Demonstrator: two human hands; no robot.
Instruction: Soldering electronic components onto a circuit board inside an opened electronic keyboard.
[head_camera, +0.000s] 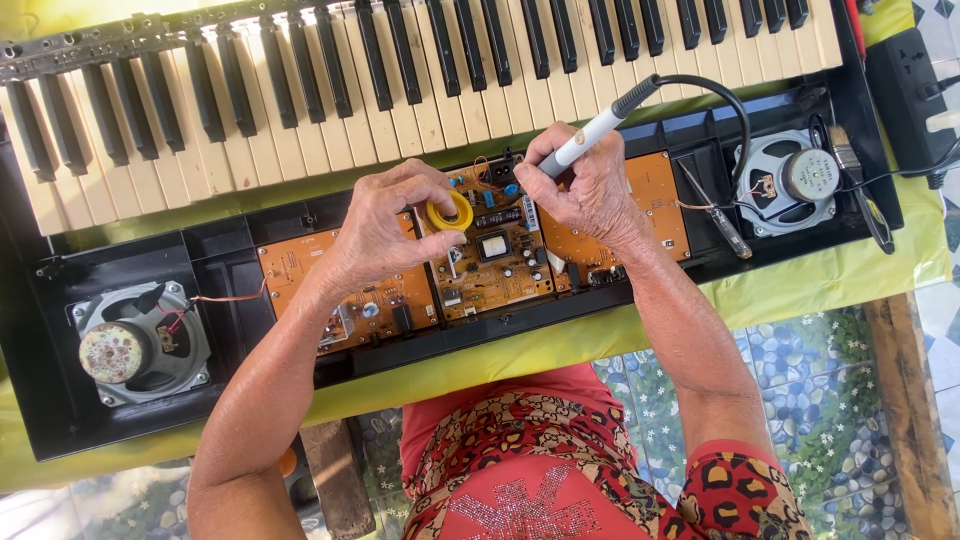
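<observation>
An opened electronic keyboard lies on a yellow-covered table, its black bottom shell (250, 240) exposing orange circuit boards (500, 265). My left hand (385, 225) holds a small yellow spool (450, 212) above the middle board. My right hand (590, 185) grips a grey-and-black soldering iron (600, 125) like a pen, tip pointing down at the board; its black cord (735, 110) loops off to the right. The tip itself is hidden behind my fingers.
The key bed (420, 70) is tipped back behind the shell. Speakers sit at the left (135, 345) and right (790, 180) ends. A screwdriver (720, 225) lies by the right board, a black power strip (905, 85) at far right. My lap in red patterned cloth is below.
</observation>
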